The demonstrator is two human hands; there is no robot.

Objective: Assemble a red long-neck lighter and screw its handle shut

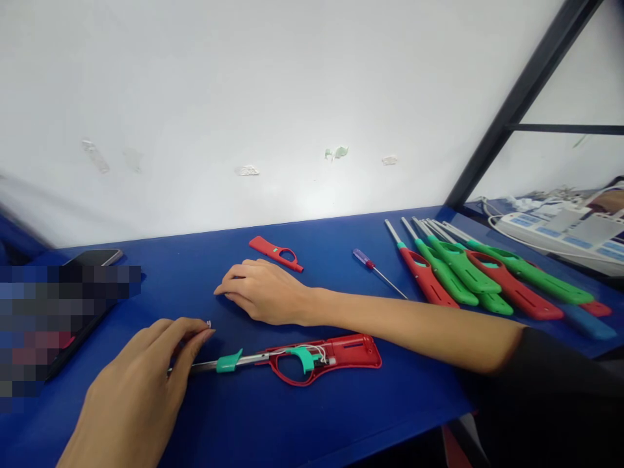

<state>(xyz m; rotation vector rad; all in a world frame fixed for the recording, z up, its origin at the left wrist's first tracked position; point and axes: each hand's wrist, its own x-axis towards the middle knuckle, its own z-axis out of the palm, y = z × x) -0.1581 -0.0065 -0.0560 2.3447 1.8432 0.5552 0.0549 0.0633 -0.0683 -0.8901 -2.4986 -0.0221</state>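
My left hand (146,377) is closed in a pinch, with a small whitish piece (208,324) between thumb and forefinger; it is too small to name. Beside and partly behind this hand runs the metal tube of an opened long-necked gas lighter (353,353). Its red half-shell lies face up, showing a green trigger (305,357), white wires and a green collar (228,361) on the tube. Farther back, my right hand (266,290) rests low over the table, fingers bent and together; whatever its fingertips hold, if anything, is hidden. Behind it lies the red cover half (276,252).
A screwdriver (365,260) with a purple, clear handle lies right of the cover. Several green and red lighters (463,266) are piled at the right. White power strips (560,237) lie beyond the dark frame post (517,97). A phone (97,257) and a blurred-out area occupy the left.
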